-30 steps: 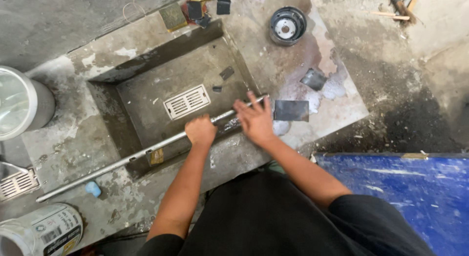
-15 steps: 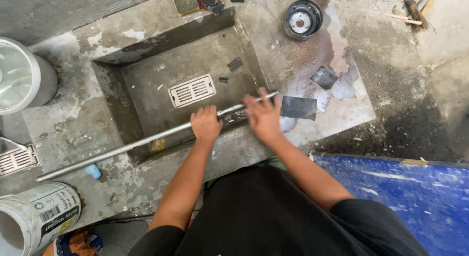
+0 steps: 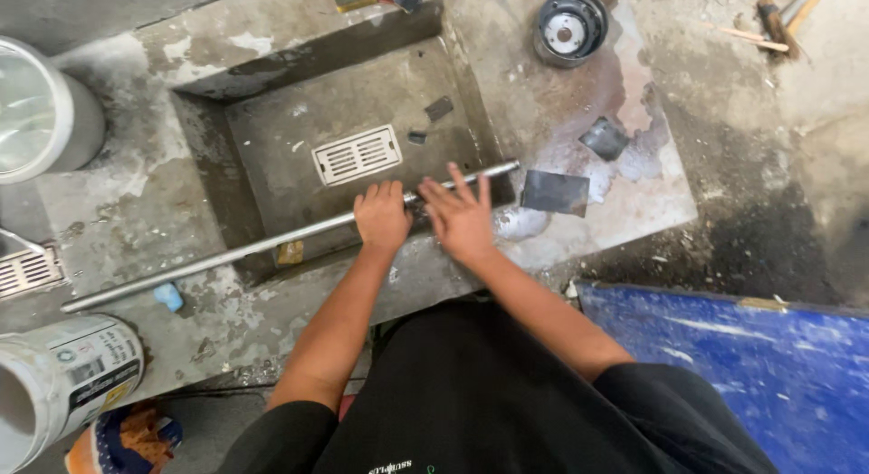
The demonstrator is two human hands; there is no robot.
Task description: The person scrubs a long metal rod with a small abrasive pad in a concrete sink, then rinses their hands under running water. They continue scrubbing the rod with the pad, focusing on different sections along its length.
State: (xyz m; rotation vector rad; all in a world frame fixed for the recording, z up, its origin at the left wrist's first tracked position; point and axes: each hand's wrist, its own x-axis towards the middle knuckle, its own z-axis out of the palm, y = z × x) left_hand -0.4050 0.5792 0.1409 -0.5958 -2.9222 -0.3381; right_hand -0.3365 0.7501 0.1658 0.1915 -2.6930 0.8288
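Nearest the camera: black shirt, both forearms reaching forward over the concrete ledge.

Left hand (image 3: 382,219): fingers curled down over the metal bar (image 3: 226,255), closed on it.
Right hand (image 3: 460,219): flat, fingers spread wide, gripping nothing. The palm rests on the ledge, just beside the left hand, and the fingertips lie across the bar.

The bar lies slantwise over the near edge of the sunken concrete basin (image 3: 272,121). Its left end is out on the floor near a small blue scrap (image 3: 168,296). Its right end stops short of a dark tile piece (image 3: 554,191).

Step in hand, as judged: steadying and seating the bar along the basin's front lip. Any shift calls for both hands moving together, since the long left end is free.

Farther off: a slotted drain grate (image 3: 357,153) in the basin floor, then a round black fitting (image 3: 568,26).

Against half a second ago: hands and bar keep the same pose, left clamped and right splayed. Only the view has drifted.
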